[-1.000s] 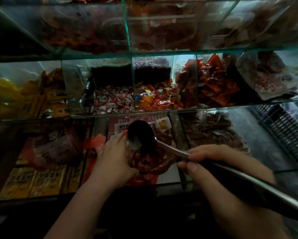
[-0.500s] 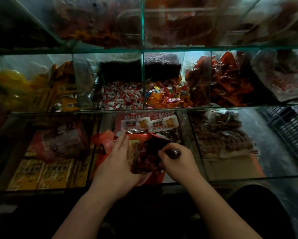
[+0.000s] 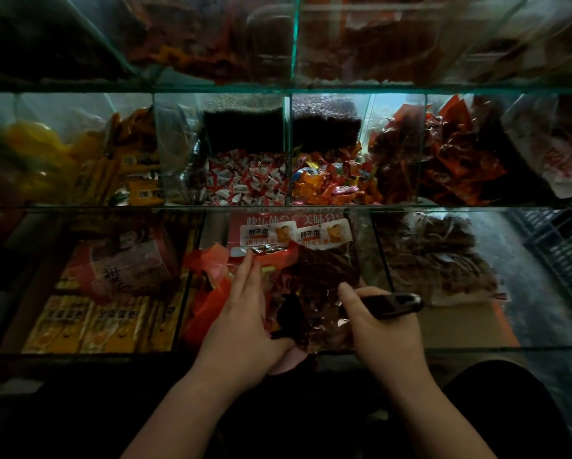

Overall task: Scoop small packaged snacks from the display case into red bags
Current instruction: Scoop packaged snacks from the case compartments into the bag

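Lying in the lower middle compartment of the glass display case [image 3: 460,207], a red bag [image 3: 211,303] is held by the left hand [image 3: 245,323]. The fingers are stretched forward along its wall and the thumb is bent in across the mouth, so that the plastic seems to be pinched between them. Dark reddish-brown snack packets [image 3: 314,276] are heaped at the bag's mouth, between the two hands and touching both. The black handle of a scoop [image 3: 394,304] is clasped in the curled fingers of the right hand [image 3: 377,332], with the handle's end pointed to the right; the bowl is hidden among the packets. Two white-labelled packets [image 3: 268,233] are laid just behind the bag. On the shelf above, white-and-red sweets [image 3: 245,182] and orange sweets [image 3: 331,188] are kept in neighbouring compartments, parted by a glass wall. Yellow boxes [image 3: 89,323] are stacked in the compartment to the left, and brown snacks [image 3: 437,260] are piled in the one to the right.
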Demonstrator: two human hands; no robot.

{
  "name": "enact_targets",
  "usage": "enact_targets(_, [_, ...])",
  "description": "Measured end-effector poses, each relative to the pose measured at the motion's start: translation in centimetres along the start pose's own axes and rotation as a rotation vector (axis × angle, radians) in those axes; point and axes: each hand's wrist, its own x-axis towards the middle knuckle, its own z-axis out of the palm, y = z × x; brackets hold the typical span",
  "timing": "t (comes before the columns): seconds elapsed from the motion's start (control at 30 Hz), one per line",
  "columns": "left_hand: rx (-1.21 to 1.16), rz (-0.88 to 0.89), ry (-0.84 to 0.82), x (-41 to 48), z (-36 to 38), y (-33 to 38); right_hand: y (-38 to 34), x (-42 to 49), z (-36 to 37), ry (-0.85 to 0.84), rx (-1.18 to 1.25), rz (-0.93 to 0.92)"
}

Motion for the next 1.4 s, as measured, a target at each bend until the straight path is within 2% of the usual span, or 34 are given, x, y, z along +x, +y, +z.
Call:
enact_targets(0.13, [-0.028,-0.003,0.016,0.1,-0.2,-0.3,0.8,-0.2,0.4,-0.107,-0.100,-0.012])
enact_targets(0.37, [-0.035,0.020,0.000,-0.2,-0.4,-0.3,1.0,0.2,-1.3,0.042,0.190,0.152])
enact_targets(0.5, [-0.054,0.017,-0.018,0.0,-0.2,-0.3,0.9,-0.4,-2.5,0.117,0.249,0.140])
enact_targets(0.87, [-0.044,-0.032,-0.001,-0.4,-0.9,0.2,-1.4,-1.8,-5.2,0.141,0.386,0.117])
enact_targets(0.93, [0.024,-0.019,0.062,-0.7,-1.1,1.0,-2.0,-2.2,-6.4,0.135,0.409,0.108])
enact_targets(1.03, [0.112,0.189,0.270,-1.0,-0.8,2.3,-3.0,-3.0,-7.6,0.162,0.402,0.069])
enact_targets(1.07, [0.105,0.251,0.292,-0.8,-0.6,2.8,-3.4,-3.2,-7.7,0.165,0.396,0.056])
enact_targets(1.13, [0.106,0.285,0.251,-0.1,0.0,3.7,-3.9,-3.3,-7.8,0.154,0.398,0.074])
enact_targets(1.27, [0.176,0.144,0.105,1.7,1.1,4.1,-4.7,-3.3,-7.5,0.139,0.520,0.163])
enact_targets(1.4, [0.222,0.135,0.047,2.4,1.8,3.8,-5.4,-4.1,-7.3,0.063,0.650,0.177])
